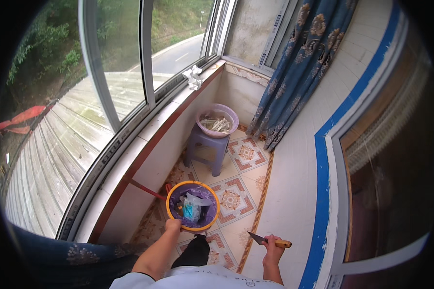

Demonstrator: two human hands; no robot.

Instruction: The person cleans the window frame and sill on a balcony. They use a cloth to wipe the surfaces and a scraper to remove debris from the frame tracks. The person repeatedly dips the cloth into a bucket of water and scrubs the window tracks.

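Observation:
My left hand [173, 224] grips the near rim of a round trash bin [217, 202] with an orange-yellow rim. A purple plastic bag lines the bin, and crumpled wrappers with a light blue piece [191, 210] lie inside it. On the right, my right hand [272, 245] holds a putty knife [283, 244] by its wooden handle; its pointed metal blade is directed to the left, over the floor's edge, apart from the bin.
A purple plastic stool [206, 141] carries a basin [235, 124] with pale items inside. Crumpled white paper [194, 77] lies on the windowsill [159, 124]. A red stick [146, 188] leans left of the bin. A patterned blue curtain [293, 68] hangs by the right wall.

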